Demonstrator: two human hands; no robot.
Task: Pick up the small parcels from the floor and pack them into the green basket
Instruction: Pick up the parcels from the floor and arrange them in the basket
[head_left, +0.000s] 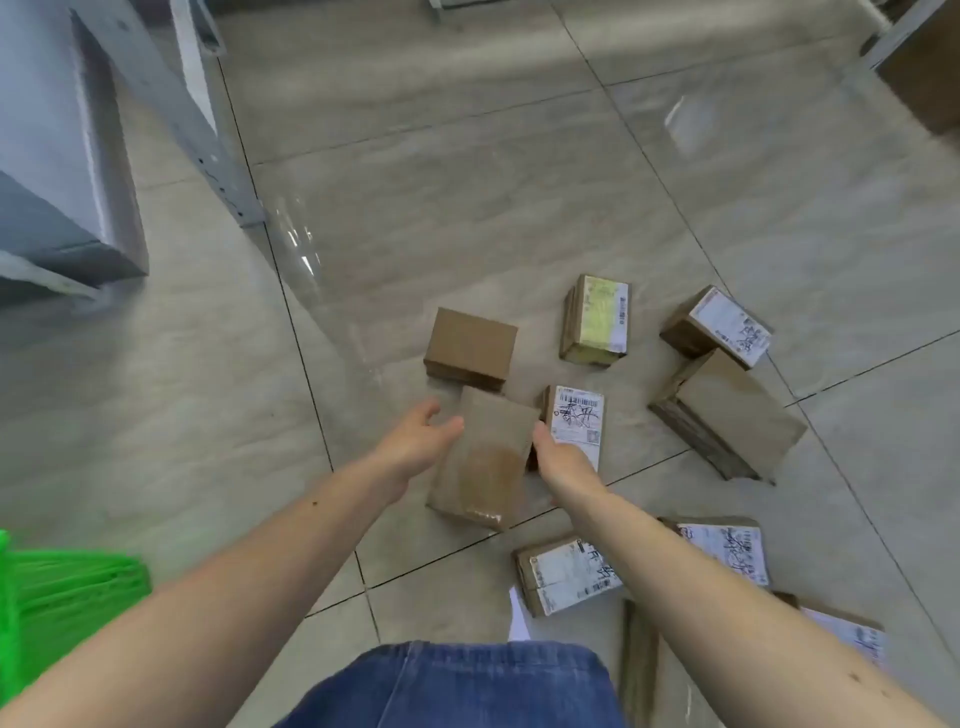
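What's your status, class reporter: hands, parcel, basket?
Left hand and right hand open, flanking plain parcel, no grip yet. Green basket at far left. Other parcels close around, none blocking.

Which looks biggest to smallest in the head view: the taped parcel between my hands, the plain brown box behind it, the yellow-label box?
1. Taped parcel, though it's nearest the camera.
2 and 3. Plain brown box and yellow-label box look alike; unranked.

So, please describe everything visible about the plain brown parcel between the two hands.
The plain brown parcel is a small oblong cardboard box with no label on its top face, only a glossy strip of clear tape near its close end. It appears to lie on the tiled floor. The left hand and right hand flank its long sides, fingers relaxed.
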